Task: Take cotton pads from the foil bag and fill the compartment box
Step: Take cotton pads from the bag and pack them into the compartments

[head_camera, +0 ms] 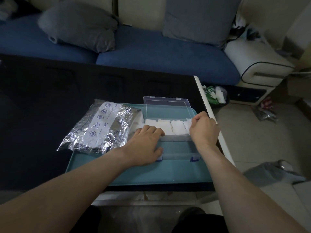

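A clear plastic compartment box (170, 132) with blue latches sits on the right half of a teal plastic tray (134, 175), its transparent lid (167, 107) tipped up and open toward the tray's far edge. White square cotton pads (170, 127) fill the far row of compartments, side by side. The left hand (144, 145) lies palm down over the box's left end, fingers loosely bent, the fingertips touching the leftmost pads and the thumb resting near the front left latch. The right hand (204, 128) is at the box's right end with fingers curled inward over the rightmost pad; whether it pinches that pad cannot be told. A crinkled silver foil bag (101, 128) with a white printed label lies on the tray's left far corner, just beside the left hand. The tray rests at the right near corner of a black-topped table (50, 98).
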### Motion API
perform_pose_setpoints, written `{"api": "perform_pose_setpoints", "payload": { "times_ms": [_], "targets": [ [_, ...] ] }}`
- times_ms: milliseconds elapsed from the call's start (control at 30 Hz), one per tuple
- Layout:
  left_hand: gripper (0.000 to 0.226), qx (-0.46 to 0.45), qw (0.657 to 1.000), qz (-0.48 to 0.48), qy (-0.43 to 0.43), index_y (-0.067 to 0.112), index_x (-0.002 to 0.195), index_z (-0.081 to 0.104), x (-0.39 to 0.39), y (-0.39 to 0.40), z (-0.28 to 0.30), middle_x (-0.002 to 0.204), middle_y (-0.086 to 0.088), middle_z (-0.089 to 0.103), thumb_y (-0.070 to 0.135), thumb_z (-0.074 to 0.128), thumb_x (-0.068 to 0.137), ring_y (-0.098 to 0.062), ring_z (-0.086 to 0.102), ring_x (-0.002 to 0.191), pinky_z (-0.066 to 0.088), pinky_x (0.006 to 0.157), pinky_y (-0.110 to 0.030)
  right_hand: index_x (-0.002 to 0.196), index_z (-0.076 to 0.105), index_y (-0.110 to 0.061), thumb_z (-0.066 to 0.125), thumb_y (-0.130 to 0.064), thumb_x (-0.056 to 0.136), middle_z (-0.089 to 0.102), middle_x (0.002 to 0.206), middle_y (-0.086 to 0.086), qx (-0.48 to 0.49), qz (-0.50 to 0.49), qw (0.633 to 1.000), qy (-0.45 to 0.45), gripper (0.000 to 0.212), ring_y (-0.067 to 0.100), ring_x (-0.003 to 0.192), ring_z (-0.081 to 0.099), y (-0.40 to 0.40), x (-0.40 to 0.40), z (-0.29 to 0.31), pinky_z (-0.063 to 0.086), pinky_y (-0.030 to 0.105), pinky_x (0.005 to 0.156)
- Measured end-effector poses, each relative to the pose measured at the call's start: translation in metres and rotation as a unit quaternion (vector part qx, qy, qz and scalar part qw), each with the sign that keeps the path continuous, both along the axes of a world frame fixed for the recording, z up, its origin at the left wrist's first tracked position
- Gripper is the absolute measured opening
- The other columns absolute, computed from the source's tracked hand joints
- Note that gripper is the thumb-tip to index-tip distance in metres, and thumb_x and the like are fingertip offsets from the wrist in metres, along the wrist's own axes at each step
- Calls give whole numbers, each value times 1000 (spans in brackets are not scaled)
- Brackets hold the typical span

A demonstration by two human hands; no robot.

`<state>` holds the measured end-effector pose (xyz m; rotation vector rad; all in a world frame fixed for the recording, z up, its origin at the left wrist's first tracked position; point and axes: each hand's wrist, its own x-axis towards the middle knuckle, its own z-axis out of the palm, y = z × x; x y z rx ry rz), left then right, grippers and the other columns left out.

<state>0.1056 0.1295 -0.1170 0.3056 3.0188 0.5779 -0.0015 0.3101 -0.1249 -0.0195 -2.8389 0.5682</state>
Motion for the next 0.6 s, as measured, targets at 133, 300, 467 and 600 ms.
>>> {"api": "perform_pose_setpoints", "payload": {
  "times_ms": [133,300,467,600],
  "targets": [
    [49,-3,1000,0,2,20,139,42,0,-1,-1,138,0,46,36,54,94,-20,34,131,23,111,-35,106,60,-15,54,-16,99,66,92,9,31,13,999,-14,9,30,95,53,1,-2,2,35,42,90],
    [49,2,1000,-2,0,21,139,42,0,-1,-1,138,0,46,36,54,94,-20,34,131,24,111,-35,107,59,-21,65,-18,93,69,95,2,-32,42,995,-90,16,30,107,60,14,-7,9,41,44,102],
    [49,-3,1000,0,-5,20,139,41,0,1,1,138,0,45,36,54,94,-20,34,131,23,111,-34,73,56,-32,73,-18,87,61,76,-15,-102,46,985,-130,27,20,90,65,21,-4,14,49,50,97],
    [49,-1,1000,1,-8,20,139,41,1,0,1,138,0,46,35,54,94,-20,34,131,24,111,-35,72,59,-30,65,-19,94,62,79,-11,-104,55,985,-128,25,22,91,64,19,-3,15,51,51,95]
  ]
}}
